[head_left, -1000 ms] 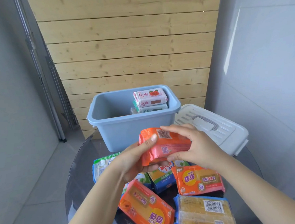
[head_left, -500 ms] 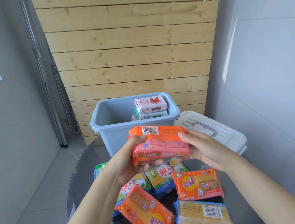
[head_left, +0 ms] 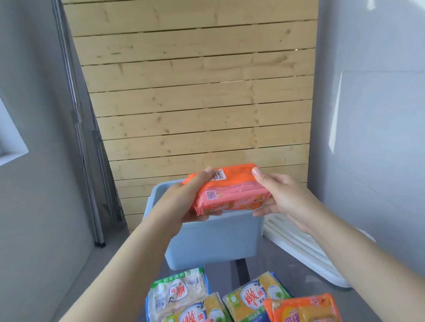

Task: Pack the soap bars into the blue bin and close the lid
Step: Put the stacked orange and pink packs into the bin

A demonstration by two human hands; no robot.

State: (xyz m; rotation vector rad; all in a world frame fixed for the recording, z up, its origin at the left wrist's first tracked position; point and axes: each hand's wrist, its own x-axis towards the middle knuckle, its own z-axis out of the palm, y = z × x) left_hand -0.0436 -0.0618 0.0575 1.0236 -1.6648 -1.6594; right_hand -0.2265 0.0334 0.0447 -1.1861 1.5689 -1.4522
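Behind everything, a plank wall (head_left: 195, 86) fills the back of the view, grey walls to either side. Below it, the blue bin (head_left: 212, 239) stands on a dark table (head_left: 286, 272), its lid (head_left: 307, 252) lying off to the right, touching or just beside the bin's right side. Both forearms reach in over the table. Above the bin's mouth, an orange soap pack (head_left: 230, 191) is held from both ends: the left hand (head_left: 184, 203) curls round its left end, thumb on top and fingers underneath, while the right hand (head_left: 283, 198) pinches the right end, thumb up at the top corner. Nearer the person, more soap packs lie on the table: a white one (head_left: 176, 294), two yellow ones (head_left: 196, 321) and (head_left: 255, 302), and another orange pack (head_left: 305, 313).

The held pack looks like several bars in glossy film, so probably firm, fairly heavy for its size and a little slippery. Gripping across the short ends, fingers under for support, seems the safest hold.
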